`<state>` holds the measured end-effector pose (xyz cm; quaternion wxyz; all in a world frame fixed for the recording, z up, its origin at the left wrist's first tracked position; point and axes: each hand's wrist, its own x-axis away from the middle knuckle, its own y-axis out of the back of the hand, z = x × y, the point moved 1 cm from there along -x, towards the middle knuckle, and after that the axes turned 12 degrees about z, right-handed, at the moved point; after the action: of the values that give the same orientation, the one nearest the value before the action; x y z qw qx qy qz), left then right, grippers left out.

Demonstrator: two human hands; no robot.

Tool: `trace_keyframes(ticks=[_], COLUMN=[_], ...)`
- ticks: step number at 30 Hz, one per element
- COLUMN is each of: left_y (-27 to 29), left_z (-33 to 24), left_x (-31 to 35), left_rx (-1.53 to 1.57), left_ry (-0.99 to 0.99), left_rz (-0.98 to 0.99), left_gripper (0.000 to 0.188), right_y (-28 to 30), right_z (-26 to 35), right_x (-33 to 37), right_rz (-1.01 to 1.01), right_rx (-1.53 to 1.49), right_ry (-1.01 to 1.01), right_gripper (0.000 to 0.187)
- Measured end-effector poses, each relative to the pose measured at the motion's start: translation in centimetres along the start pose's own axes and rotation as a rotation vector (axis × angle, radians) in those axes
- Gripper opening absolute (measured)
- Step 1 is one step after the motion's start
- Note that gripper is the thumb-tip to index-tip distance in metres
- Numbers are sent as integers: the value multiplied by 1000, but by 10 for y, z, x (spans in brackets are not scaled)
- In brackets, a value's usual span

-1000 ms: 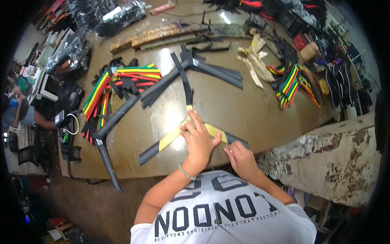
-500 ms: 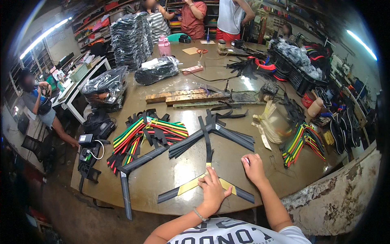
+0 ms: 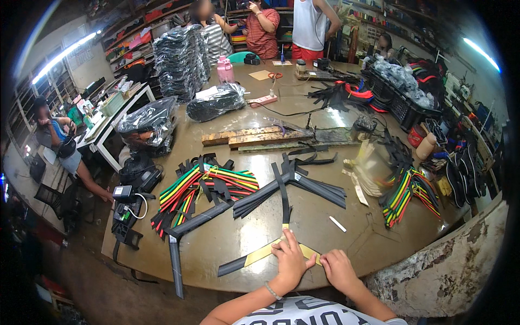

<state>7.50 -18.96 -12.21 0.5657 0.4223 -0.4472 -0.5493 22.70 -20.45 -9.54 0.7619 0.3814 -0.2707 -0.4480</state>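
Observation:
A yellow V-shaped strip (image 3: 260, 254) lies over black straps (image 3: 232, 266) near the table's front edge. My left hand (image 3: 290, 259) presses on its middle with fingers stretched out. At the right end of the yellow strip, my right hand (image 3: 338, 271) has its fingertips pinched together; what they hold is hidden, and no black strap shows beyond them. A narrow upright black strap (image 3: 285, 203) runs away from the V's tip toward a bundle of dark grey straps (image 3: 319, 190). Beyond my right hand lies a small white stick (image 3: 337, 223).
Striped colored strap bundles (image 3: 216, 181) (image 3: 410, 197) lie left and right. Wooden boards (image 3: 260, 137) cross the table's middle. Plastic-wrapped black goods (image 3: 216, 102), a pink bottle (image 3: 225, 71) and a black crate (image 3: 403, 103) stand farther back. Several people are around the table.
My right hand has moved down and inward to the yellow strip's right end. The white stick now lies on the table. The strap's right black end has gone from sight. The view has shifted slightly.

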Motion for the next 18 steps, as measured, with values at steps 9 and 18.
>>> trace_keyframes(ticks=[9,18], left_y=[-1,-1], left_z=[1,1], left_x=[0,0], left_rx=[6,16], left_ry=[-24,-31], left_rz=[-19,-21], left_gripper=[97,97], right_y=[-12,-15], right_z=[4,10], right_x=[1,21], right_rz=[-218,-208], right_rx=[43,110], right_ry=[-9,11], right_gripper=[7,5])
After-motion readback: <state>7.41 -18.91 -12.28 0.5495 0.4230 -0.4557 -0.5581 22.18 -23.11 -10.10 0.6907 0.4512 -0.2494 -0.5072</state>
